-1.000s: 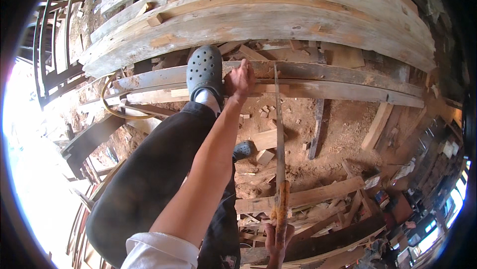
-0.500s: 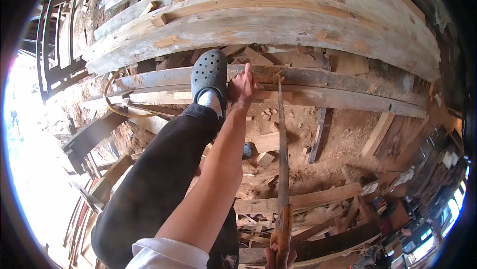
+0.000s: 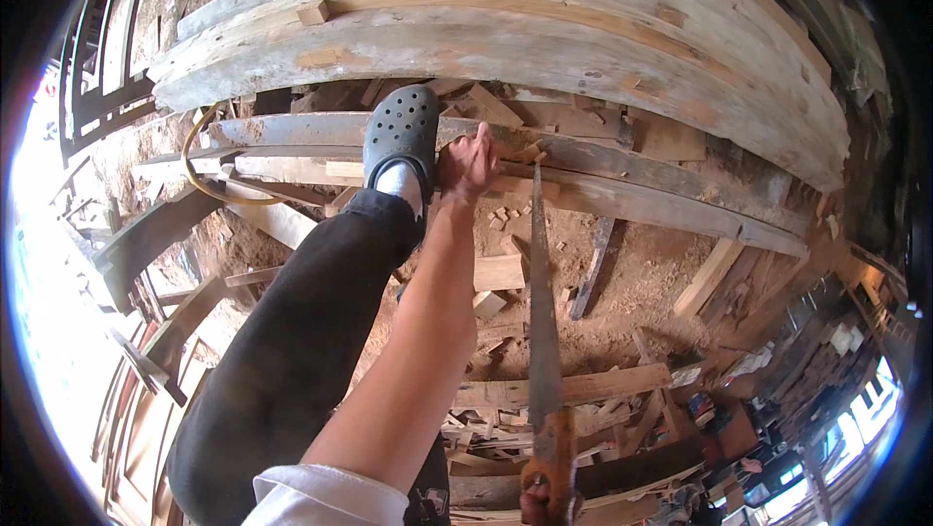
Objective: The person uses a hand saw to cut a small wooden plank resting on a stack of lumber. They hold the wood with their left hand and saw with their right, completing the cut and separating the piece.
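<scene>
My left hand (image 3: 469,164) is closed over a light strip of wood (image 3: 530,188) lying along a long weathered beam. One finger or thumb sticks up. Right beside it, my foot in a grey clog (image 3: 401,132) presses down on the same wood. In my right hand (image 3: 536,502), at the lower edge, is the worn wooden handle of a handsaw (image 3: 542,332). Its long blade points away from me, and the tip reaches the strip just right of my left hand. A small wood chip (image 3: 528,154) lies on the beam near the tip.
Thick pale planks (image 3: 505,45) lie stacked beyond the beam. Below are sawdust-covered ground, small offcuts (image 3: 498,273) and a crosswise timber (image 3: 583,388). A yellow hoop-like hose or band (image 3: 191,161) curves at the left; leaning boards (image 3: 709,278) stand at the right.
The saw has shifted forward, with its handle further up in view, and the blade shows more of its flat side. My left hand and foot keep their place on the wood; the view has turned slightly.
</scene>
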Available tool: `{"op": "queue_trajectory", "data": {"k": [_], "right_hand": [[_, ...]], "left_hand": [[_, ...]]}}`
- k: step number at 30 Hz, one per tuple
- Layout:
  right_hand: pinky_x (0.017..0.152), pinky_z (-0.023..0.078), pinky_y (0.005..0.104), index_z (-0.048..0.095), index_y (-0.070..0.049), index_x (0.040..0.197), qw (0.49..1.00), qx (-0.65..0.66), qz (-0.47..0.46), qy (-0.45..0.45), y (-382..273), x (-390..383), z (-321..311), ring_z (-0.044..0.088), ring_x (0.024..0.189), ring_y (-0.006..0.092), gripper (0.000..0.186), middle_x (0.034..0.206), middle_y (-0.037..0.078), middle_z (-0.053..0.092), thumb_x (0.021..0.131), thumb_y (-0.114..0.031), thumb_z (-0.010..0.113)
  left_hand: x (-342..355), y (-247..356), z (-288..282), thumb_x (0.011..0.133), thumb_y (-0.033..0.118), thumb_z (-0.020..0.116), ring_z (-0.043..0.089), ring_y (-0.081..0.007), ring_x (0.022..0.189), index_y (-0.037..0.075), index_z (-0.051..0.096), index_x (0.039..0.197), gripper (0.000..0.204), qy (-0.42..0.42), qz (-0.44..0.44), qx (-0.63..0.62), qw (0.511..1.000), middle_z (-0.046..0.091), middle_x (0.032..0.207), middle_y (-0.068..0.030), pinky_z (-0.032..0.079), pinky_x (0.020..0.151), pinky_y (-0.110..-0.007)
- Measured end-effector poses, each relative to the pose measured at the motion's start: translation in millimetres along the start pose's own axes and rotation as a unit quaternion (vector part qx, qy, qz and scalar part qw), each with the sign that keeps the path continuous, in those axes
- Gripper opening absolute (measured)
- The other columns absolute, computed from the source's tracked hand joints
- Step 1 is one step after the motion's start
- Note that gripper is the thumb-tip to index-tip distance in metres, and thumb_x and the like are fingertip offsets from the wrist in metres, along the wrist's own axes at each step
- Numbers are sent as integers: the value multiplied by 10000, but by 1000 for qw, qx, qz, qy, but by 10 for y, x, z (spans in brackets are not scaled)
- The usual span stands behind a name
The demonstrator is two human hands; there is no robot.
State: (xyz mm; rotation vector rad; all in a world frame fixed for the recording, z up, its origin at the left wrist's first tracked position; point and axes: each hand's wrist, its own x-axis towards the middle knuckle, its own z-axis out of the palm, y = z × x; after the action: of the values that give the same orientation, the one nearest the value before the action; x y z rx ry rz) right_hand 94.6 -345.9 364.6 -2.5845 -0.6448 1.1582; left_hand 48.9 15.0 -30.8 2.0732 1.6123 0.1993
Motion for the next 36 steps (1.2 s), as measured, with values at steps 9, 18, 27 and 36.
{"op": "queue_trajectory", "data": {"k": [9,18,27,36], "right_hand": [[582,442,371,586,-25,1026,999,-20,-27,-2,-52,50,-174,527,640,233,246,867,101,529,807,-79,684],[591,447,370,585,-29,1063,979,-158,-128,-9,-279,396,96,523,658,232,267,925,100,524,814,-65,676],[842,503,446,600,-88,1069,931,-291,-215,-48,-508,246,176,584,956,285,197,1167,143,556,878,-136,613],[893,498,471,611,-99,1110,996,-70,-41,-32,-712,92,-84,585,1070,316,225,1233,178,568,895,-158,583]], "left_hand": [[35,-30,28,857,279,559,664,-384,697,122,536,998,211,31,-9,-2,999,666,748,-183,536,611,-502],[-2,-32,89,846,287,575,662,-407,681,139,536,1033,241,-11,-33,-10,999,657,732,-200,539,593,-490],[3,-43,84,823,278,594,651,-402,651,103,531,1028,278,2,-31,17,999,653,713,-198,531,578,-502],[61,-93,153,856,256,560,666,-383,666,112,523,1004,209,59,5,12,998,664,746,-188,541,574,-490]]}}
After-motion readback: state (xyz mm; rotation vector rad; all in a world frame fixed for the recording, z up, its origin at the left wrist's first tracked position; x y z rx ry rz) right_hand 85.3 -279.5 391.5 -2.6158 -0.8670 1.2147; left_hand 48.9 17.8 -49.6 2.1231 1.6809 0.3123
